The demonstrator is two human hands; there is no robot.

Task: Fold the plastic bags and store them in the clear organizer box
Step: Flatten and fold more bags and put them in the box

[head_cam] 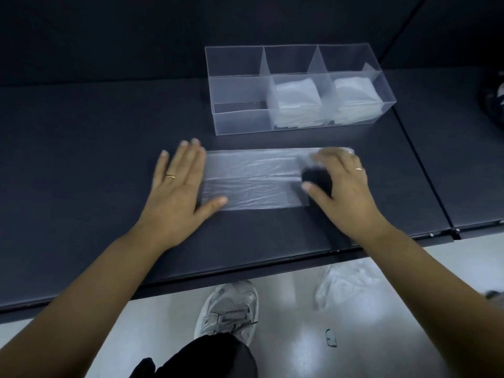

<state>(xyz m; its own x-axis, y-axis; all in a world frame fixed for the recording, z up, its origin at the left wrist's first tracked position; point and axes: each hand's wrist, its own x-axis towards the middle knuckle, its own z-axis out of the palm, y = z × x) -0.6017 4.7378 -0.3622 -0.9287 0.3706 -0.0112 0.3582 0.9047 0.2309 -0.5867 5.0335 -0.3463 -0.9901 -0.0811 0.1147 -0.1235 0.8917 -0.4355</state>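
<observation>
A: Okay, which step is this?

B: Folding, mid-way by the look of it. A translucent plastic bag [253,181], flattened into a long strip, lies on the dark table [81,132] just in front of the clear three-compartment organizer box [297,88]. The left hand [177,184] is spread flat, palm down, thumb pinning the strip's left end.

A: And the right?

B: The right hand [338,178] is curled over the strip's right end. Fingers look bent around the plastic, but it's blurred, so whether it actually pinches the bag can't be told.

A: Box status?

B: Middle and right compartments each hold a stack of folded white bags [296,102]; the left one looks empty.

A: Next move?

B: Probably bring the right end over toward the left to shorten the strip into a square, keep the left end pinned so the slippery film doesn't skate, then press flat. More crumpled bags [349,279] wait on the floor.
</observation>
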